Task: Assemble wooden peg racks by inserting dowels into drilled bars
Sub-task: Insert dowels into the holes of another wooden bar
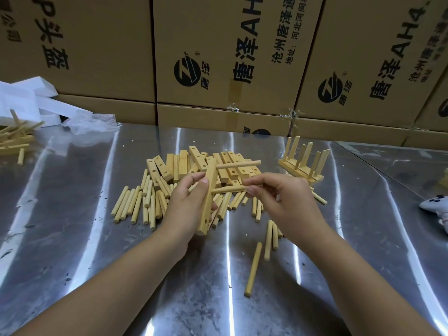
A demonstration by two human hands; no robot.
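Left grip (186, 202) curled round a bar (207, 207), thumb on its front. Bar held above the bench (97, 238), near upright, top leaning slightly right, with a hole visible near the lower end. Near the bar's top, a dowel (238, 164) sticking out sideways to the right. Below it, a second dowel (229, 189), pinched at its right end between thumb and fingers of the right grip (283, 200), lying roughly level, left end against the bar's side; cannot tell whether seated in a hole.

Behind both grips, a pile of drilled bars (181, 163) on the bench. In front of and beside the pile, loose dowels (135, 204), mostly pointing toward the camera. Just beside the right wrist, a pair of dowels (270, 238); between the forearms, a single dowel (253, 269).

Right of the pile, a finished rack (303, 169) with pegs standing up. Far left, a heap of wood pieces (14, 139), white packaging (24, 100) and clear film (92, 122). At the right edge, a white thing with black spots (436, 207), partly cut off. Along the back, stacked cardboard boxes (218, 57) with printed lettering.
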